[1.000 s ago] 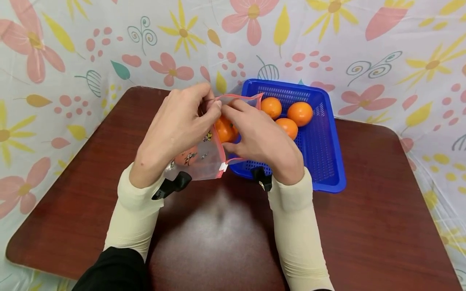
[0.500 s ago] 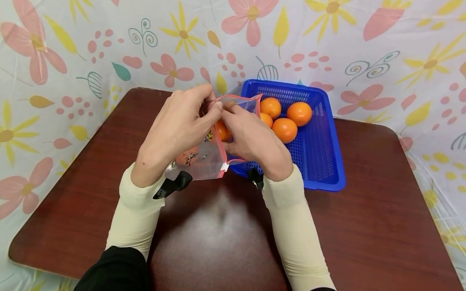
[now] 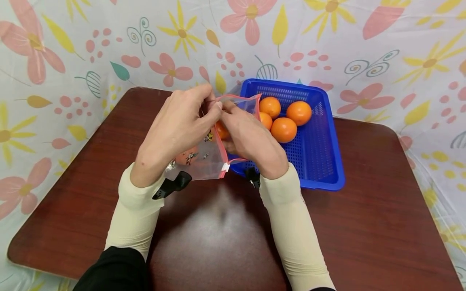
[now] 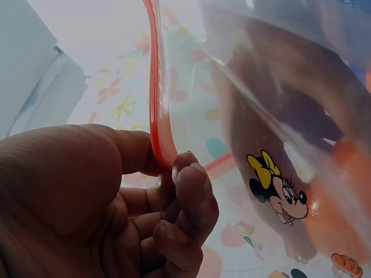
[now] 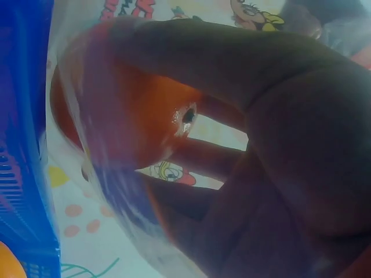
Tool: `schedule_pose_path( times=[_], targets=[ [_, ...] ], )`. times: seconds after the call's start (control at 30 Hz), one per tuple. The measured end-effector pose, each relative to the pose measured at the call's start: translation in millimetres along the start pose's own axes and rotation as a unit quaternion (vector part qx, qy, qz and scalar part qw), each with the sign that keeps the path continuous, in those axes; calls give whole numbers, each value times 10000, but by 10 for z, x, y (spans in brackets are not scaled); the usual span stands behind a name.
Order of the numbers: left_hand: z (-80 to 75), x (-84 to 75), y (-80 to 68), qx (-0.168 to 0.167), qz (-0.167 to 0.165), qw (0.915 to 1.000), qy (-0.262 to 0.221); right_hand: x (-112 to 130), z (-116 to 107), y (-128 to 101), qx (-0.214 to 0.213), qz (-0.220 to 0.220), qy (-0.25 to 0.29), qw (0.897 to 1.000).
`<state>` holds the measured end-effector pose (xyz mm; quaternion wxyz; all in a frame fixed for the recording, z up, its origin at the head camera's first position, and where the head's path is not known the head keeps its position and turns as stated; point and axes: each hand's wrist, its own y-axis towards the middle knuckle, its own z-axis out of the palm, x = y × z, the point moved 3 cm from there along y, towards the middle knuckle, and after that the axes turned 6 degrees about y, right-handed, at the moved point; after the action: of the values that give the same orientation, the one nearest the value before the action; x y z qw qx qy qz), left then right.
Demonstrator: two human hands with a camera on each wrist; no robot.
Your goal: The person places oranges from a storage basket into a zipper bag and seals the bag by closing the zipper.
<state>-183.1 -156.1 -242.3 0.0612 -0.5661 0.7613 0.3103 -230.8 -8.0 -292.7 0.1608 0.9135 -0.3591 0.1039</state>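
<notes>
"Four oranges [image 3: 284,130] sit in the blue basket [image 3: 316,165] on the desk [image 3: 367,194], as the head view has it. Why is the clear bag [image 3: 209,163] so near?"

"Probably to keep the reach short. Its mouth faces the basket and overlaps its left side; whether they touch, I can't tell. Another orange [image 3: 187,155] shows through the bag's wall."

"And the hands?"

"Close together. The left hand [image 3: 174,125] stays outside; the right hand [image 3: 255,137] reaches into the mouth."

"What does the left wrist view add?"

"Thumb and finger pinch the red rim [image 4: 155,104], the other fingers curled beneath. I'd say that grip stops the mouth from collapsing. The cartoon print [image 4: 284,197] faces us on the film."

"Then the right wrist view?"

"It's dim, but the right hand's fingers curl round the held orange [image 5: 145,127], inside the bag. Wrapping it like that likely keeps something so round and smooth from slipping."
</notes>
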Motion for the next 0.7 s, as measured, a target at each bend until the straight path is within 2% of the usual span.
schedule_pose_path(
  times=[0.4, 0.7],
  targets=[
    [28, -13, 12, 5, 73, 10000, -1, -13, 2, -3, 111, 90, -16, 9999],
    [26, -19, 15, 14, 79, 10000, 34, -5, 9, -15, 43, 76, -20, 10000]
  ],
)
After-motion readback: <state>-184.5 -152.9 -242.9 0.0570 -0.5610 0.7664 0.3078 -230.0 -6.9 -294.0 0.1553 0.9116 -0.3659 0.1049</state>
